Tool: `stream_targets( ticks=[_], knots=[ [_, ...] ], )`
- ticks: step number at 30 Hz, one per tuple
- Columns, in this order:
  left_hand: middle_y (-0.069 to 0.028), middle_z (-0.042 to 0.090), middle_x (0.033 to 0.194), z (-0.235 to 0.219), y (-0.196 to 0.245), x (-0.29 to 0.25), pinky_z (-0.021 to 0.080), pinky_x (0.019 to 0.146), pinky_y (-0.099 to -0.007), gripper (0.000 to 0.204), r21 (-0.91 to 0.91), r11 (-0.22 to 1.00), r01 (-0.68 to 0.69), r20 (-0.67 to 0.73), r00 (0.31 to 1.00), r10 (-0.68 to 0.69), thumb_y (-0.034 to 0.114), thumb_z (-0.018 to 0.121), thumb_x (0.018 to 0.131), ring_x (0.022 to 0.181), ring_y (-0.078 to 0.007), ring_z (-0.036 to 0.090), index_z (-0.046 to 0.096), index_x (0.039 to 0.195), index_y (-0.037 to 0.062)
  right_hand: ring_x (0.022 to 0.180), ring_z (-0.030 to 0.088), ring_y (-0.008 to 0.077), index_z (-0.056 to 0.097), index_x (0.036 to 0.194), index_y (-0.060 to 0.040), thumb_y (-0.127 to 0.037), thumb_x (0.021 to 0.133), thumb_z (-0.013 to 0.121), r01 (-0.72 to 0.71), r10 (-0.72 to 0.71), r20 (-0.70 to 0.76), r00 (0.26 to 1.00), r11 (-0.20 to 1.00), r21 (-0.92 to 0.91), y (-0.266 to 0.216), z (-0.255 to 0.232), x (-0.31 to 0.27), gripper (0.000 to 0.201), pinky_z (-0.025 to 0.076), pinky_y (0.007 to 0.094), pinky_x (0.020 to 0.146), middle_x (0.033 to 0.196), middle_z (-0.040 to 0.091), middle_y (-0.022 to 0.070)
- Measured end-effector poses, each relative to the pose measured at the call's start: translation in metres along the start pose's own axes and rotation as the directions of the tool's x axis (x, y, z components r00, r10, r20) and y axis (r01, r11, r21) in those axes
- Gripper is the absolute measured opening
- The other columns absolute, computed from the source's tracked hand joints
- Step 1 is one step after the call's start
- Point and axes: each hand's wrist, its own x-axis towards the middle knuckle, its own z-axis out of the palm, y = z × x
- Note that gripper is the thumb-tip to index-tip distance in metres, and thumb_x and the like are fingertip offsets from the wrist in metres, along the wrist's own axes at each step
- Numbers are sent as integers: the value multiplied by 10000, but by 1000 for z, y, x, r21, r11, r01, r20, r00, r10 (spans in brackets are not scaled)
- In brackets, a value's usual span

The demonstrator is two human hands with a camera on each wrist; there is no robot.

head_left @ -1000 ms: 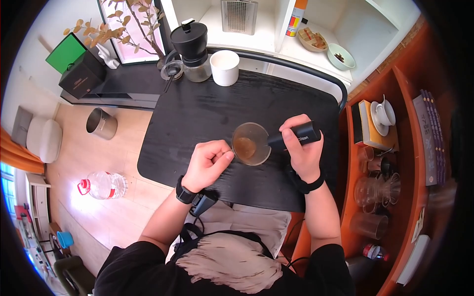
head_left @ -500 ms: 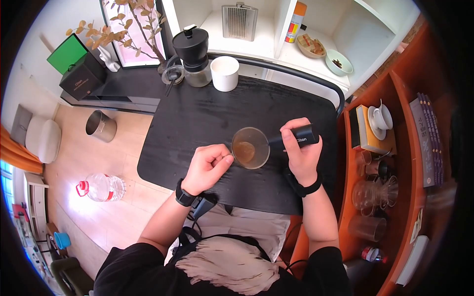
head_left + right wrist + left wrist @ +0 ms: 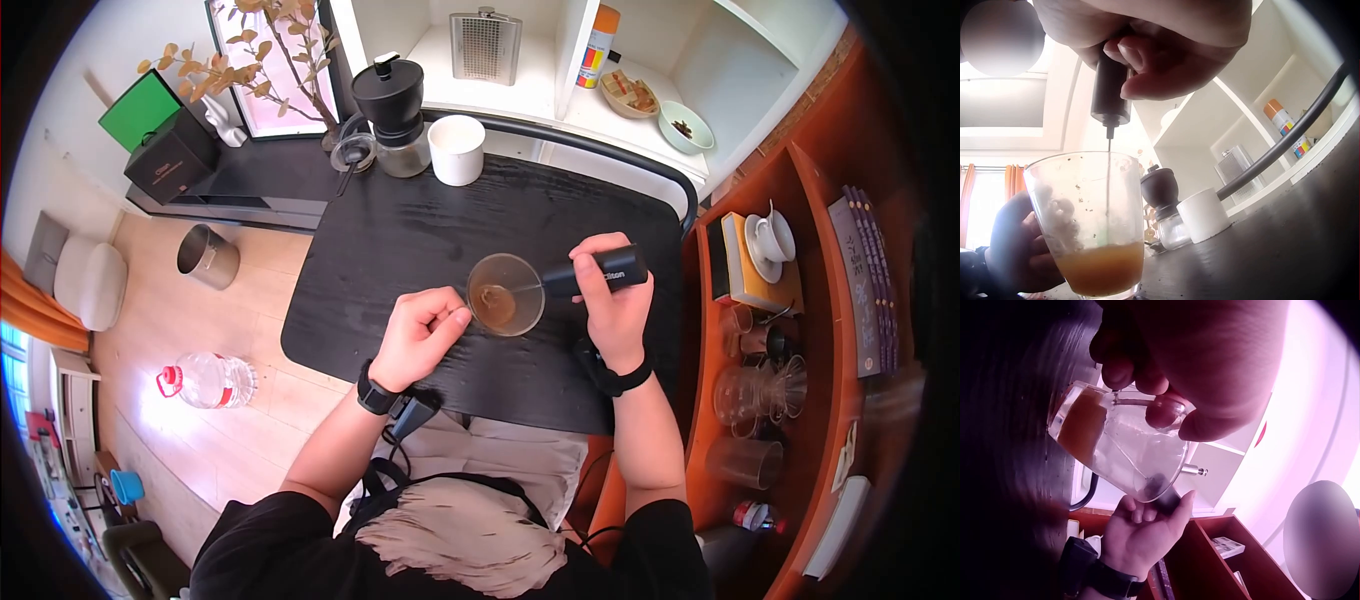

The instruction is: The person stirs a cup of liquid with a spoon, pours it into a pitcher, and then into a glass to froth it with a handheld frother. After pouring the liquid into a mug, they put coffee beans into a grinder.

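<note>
A clear glass mug stands tilted over the black table, brown liquid in its lower part. The left hand pinches the mug's handle between thumb and fingers. Curled round a black handheld frother, the right hand holds it at the mug's right. The frother's thin metal shaft reaches down inside the glass; its tip is hidden in the liquid. Pale residue and small specks cling to the inner wall in the right wrist view.
At the table's back edge stand a white cup and a black hand grinder, beside a black rail. A wooden shelf with glassware is at the right. A large water bottle is on the floor at left.
The frother's body has tilted a little and its shaft shows more plainly over the mug. Both hands keep their hold with only slight shifts; the view has moved slightly.
</note>
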Motion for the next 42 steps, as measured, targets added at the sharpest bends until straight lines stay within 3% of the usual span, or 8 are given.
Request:
stream_targets(
  ticks=[2,4,10,16,18,29,32,42],
  knots=[
    [3,417,594,0,1,0,312,527,-288,217,-3,1000,-1,-1,1000,1,81,665,950,555,-81,357,568,769,10,681,585,40,676,971,-30,-150,980,704,-129,131,-18,991,987,93,-3,-4,0,124,487,210,573,852,673,13],
    [-7,447,607,1,4,0,329,537,-286,226,-32,998,48,-19,999,-49,92,648,966,573,-82,380,567,775,3,658,591,37,677,979,-38,-203,1007,675,-85,94,-65,993,989,121,-1,-2,3,167,493,203,527,839,665,10],
    [-11,496,631,1,0,0,363,561,-276,237,-69,991,117,-52,991,-121,110,613,995,601,-77,426,572,791,-3,568,523,29,676,1014,-35,-271,1049,612,-158,183,-70,981,949,272,7,-12,7,247,444,201,505,781,631,14],
    [8,552,651,0,-2,0,403,591,-266,264,-121,984,134,-68,987,-143,135,529,1053,631,-68,501,546,817,17,541,497,19,681,1024,-27,-265,1053,601,-196,195,26,981,961,195,-2,-5,5,252,446,197,493,768,606,-1],
    [5,567,660,2,-2,1,415,606,-262,276,-147,978,148,-74,984,-160,146,509,1069,641,-68,515,542,823,25,532,492,18,681,1019,-25,-265,1050,607,-188,203,-54,978,961,200,0,-6,5,253,440,194,487,770,608,-3],
    [-6,611,695,4,-8,2,459,655,-252,330,-213,957,196,-87,972,-218,214,451,1115,660,-80,562,557,860,34,523,480,17,678,1038,-27,-260,1059,596,-221,225,1,974,957,187,-3,-5,5,247,440,190,487,773,601,-6],
    [-7,608,697,6,-10,3,456,660,-248,336,-236,954,187,-81,974,-211,221,450,1116,659,-80,556,563,861,34,507,468,28,669,1040,-37,-296,1079,537,-189,204,-70,977,967,170,-5,-1,5,293,426,202,485,671,550,-24],
    [-18,635,706,4,4,10,474,681,-255,347,-266,930,256,-128,946,-297,241,469,1113,672,-86,586,577,856,34,546,518,22,677,1063,-28,-238,1049,608,-193,208,-38,977,951,243,-4,-10,6,222,464,188,515,817,626,-9]
  ],
)
